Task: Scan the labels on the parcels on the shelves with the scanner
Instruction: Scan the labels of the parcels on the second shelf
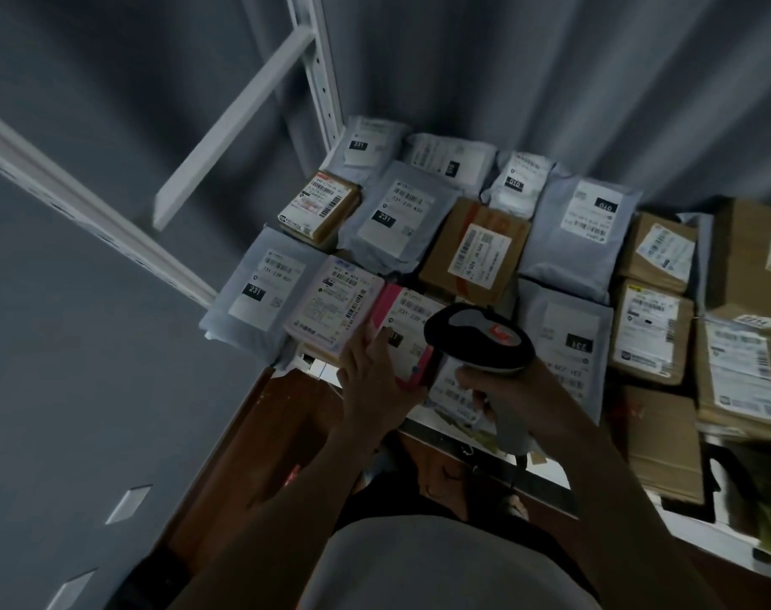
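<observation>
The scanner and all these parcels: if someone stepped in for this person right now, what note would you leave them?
Right hand grips the scanner, held over the front row of the shelf.
Left hand rests on the pink parcel, fingers on its label, steadying it.
Grey bags and brown boxes lie label-up across the shelf.
Done: cannot tell which labels are already scanned.
Left: scan the pink parcel, then work through the others.

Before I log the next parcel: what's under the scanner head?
Under the scanner, gripped by the right hand, lies a white bag parcel with barcode print. Most of its label is covered. The left hand rests on the pink parcel beside it.
</observation>
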